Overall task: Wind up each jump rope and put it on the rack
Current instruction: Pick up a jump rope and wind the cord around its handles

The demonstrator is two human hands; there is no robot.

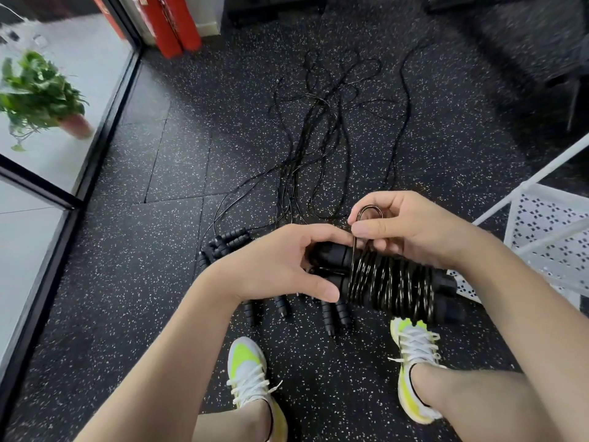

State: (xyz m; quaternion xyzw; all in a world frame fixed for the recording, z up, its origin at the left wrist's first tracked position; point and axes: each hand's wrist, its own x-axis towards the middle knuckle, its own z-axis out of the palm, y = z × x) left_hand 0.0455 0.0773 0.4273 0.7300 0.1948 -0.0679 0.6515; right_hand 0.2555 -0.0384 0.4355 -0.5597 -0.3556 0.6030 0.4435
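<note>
This looks like a gym or fitness studio. The floor [153, 237] is laid in black speckled rubber tiles, the kind used in exercise rooms. A tangle of black jump ropes [318, 129] with foam-grip handles lies across the middle. Red padded bags [173, 27] lean at the upper left beside a glass partition [63, 100], a potted plant [38, 94] behind it. A white perforated metal rack [548, 231] stands at the right edge.

cord [390, 282]: glossy black | floor [159, 250]: speckled matt rubber
</note>
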